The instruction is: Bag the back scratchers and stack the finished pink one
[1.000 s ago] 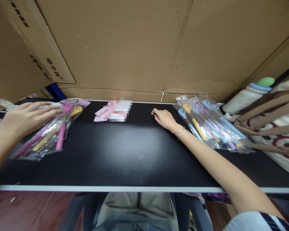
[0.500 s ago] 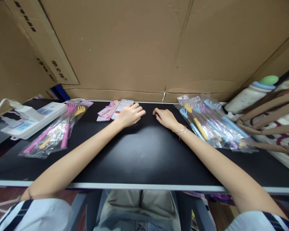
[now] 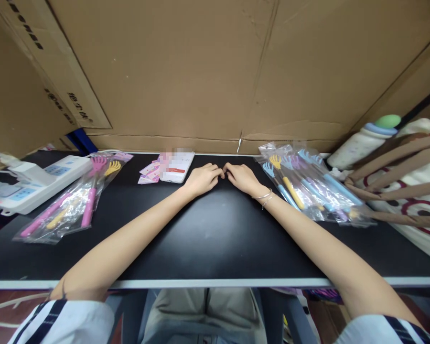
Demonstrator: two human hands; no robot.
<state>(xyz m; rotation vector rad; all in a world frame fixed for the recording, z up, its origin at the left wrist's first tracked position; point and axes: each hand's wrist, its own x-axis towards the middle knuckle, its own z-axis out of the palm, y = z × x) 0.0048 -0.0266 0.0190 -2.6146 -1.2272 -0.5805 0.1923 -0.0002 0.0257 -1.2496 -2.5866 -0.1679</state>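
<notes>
My left hand (image 3: 202, 178) rests palm down on the black table, its fingers loosely bent and apart, with nothing seen in it. Facing it, my right hand (image 3: 242, 178) lies on the table in the same relaxed way, also without anything visible in it. The fingertips of the two hands meet or nearly meet; I cannot tell whether they touch. Just left of my left hand is a phone (image 3: 177, 167) with a lit screen, lying over pink printed cards (image 3: 150, 172). To the right of my right hand are bagged back scratchers (image 3: 292, 190) in blue, yellow and purple.
Further pink and yellow back scratchers (image 3: 89, 205) in clear bags lie at the left, beside a white power strip (image 3: 39, 184) with plugs. A white bottle (image 3: 358, 145) and a cloth bag (image 3: 415, 191) stand at the right. Cardboard (image 3: 186, 71) walls the back.
My left hand has come down and moved right, away from the phone, toward my right hand. My right hand has barely moved. The whole view has shifted slightly.
</notes>
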